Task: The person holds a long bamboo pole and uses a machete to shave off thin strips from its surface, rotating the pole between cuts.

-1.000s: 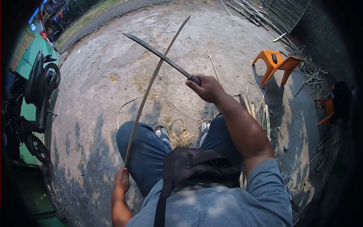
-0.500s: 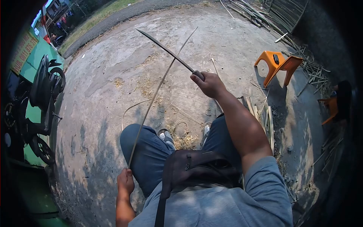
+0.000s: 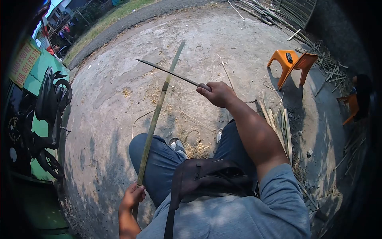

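My right hand (image 3: 217,94) is closed round the handle of a machete (image 3: 184,78), its long dark blade pointing to the left. The blade crosses a long greenish bamboo strip (image 3: 153,123) above its middle in this view. Near the strip's lower end, my left hand (image 3: 132,196) grips it between thumb and fingers, beside my left thigh. The strip slants up and away over my left knee, its broad face showing, with a darker node just below the blade. Part of its lower end is hidden behind my left hand.
Split bamboo strips (image 3: 287,131) lie by my right leg. An orange plastic chair (image 3: 304,63) carrying a small black object (image 3: 289,58) stands ahead right. A bamboo pile (image 3: 260,16) lies at the back right. A motorbike (image 3: 49,99) is at the left. Shavings (image 3: 197,150) litter the ground between my feet.
The bamboo strip has turned from its thin edge to its broad face, and its far end is lower in view. The machete's tip has dropped. My left hand's grip has shifted.
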